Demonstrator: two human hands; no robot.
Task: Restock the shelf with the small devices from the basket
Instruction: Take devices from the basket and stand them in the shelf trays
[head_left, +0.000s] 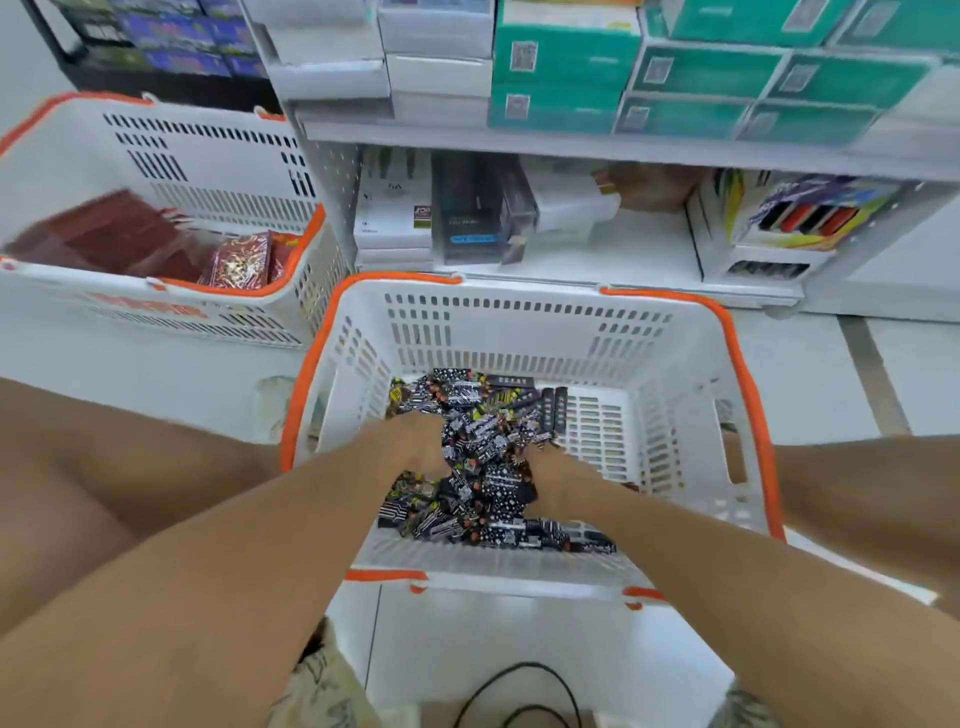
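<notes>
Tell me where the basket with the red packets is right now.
In the head view, the basket with red packets sits on the floor at the upper left, beside the shelf and behind-left of the basket of small devices.

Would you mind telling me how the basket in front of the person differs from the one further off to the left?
The near basket holds a heap of small black patterned devices, with both hands, left hand and right hand, down in it. The left basket holds red packets and no hand touches it. The near basket sits before the low shelf; the left one stands beside it. Both are white slotted plastic with orange rims.
</notes>
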